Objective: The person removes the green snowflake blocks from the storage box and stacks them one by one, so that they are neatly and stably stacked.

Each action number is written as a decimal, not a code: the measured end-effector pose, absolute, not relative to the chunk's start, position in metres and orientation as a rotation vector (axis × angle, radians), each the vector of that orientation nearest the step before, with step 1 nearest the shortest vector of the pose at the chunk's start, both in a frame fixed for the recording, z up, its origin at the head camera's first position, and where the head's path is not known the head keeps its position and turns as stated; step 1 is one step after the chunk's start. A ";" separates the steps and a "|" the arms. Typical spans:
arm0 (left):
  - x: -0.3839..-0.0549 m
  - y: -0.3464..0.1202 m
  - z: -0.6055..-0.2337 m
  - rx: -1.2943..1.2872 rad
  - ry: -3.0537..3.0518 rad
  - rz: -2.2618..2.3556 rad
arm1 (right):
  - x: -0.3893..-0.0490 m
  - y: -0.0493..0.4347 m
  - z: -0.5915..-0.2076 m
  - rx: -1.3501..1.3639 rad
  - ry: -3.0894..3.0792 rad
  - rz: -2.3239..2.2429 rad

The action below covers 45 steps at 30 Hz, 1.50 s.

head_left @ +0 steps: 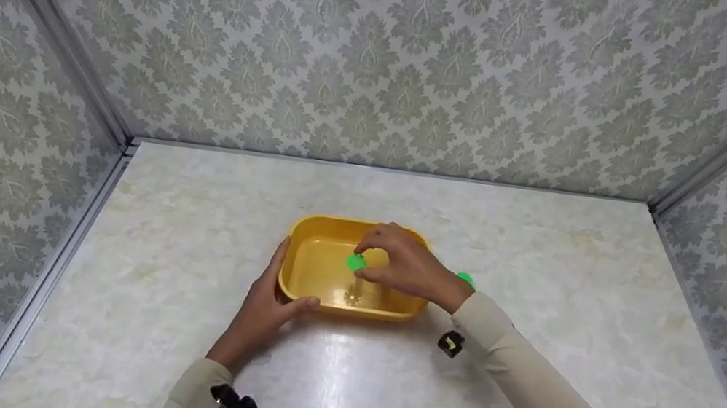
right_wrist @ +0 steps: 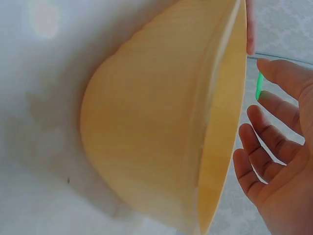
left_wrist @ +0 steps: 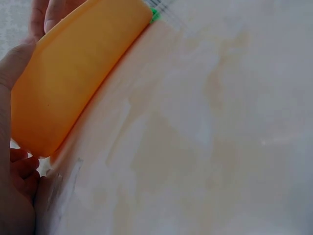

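Note:
A yellow plastic basin (head_left: 324, 264) with rounded corners stands on the tabletop. My left hand (head_left: 266, 298) grips its left end, thumb over the near rim and fingers along the outer side. Over the basin's opening, my right hand (head_left: 408, 267) pinches a thin green disc (head_left: 356, 262) between thumb and index finger. The right wrist view shows that disc (right_wrist: 259, 86) edge-on, with the other fingers loosely bent beside the basin's rim (right_wrist: 239, 63). Another green piece (head_left: 465, 279) lies right of the basin, partly hidden by my right wrist.
The pale marbled tabletop (head_left: 184, 218) spreads around the basin. Patterned wall panels (head_left: 389, 53) with metal edging close off the back and both sides. Small black devices (head_left: 451, 343) are strapped at both wrists.

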<state>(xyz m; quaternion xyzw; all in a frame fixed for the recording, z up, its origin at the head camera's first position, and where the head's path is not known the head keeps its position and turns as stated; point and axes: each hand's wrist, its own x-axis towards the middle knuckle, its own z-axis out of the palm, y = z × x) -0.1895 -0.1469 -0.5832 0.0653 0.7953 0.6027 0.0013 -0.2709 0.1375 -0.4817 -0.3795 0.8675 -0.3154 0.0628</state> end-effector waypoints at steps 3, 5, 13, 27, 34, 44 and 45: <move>-0.190 -0.147 -0.583 0.202 2.513 1.880 | -0.271 0.144 -0.480 -1.138 2.633 -0.959; -0.189 -0.147 -0.583 0.202 2.516 1.882 | -0.271 0.149 -0.479 -1.131 2.642 -0.969; -0.188 -0.150 -0.584 0.229 2.515 1.896 | -0.270 0.168 -0.478 -1.138 2.624 -1.071; -0.190 -0.148 -0.585 0.216 2.541 1.880 | -0.270 0.202 -0.485 -1.017 2.658 -1.104; -0.188 -0.147 -0.584 0.207 2.536 1.872 | -0.268 0.219 -0.487 -0.915 2.662 -1.132; -0.188 -0.148 -0.585 0.236 2.478 1.935 | -0.264 0.242 -0.491 -0.873 2.645 -1.230; -0.188 -0.148 -0.586 0.237 2.478 1.937 | -0.264 0.244 -0.492 -0.872 2.653 -1.228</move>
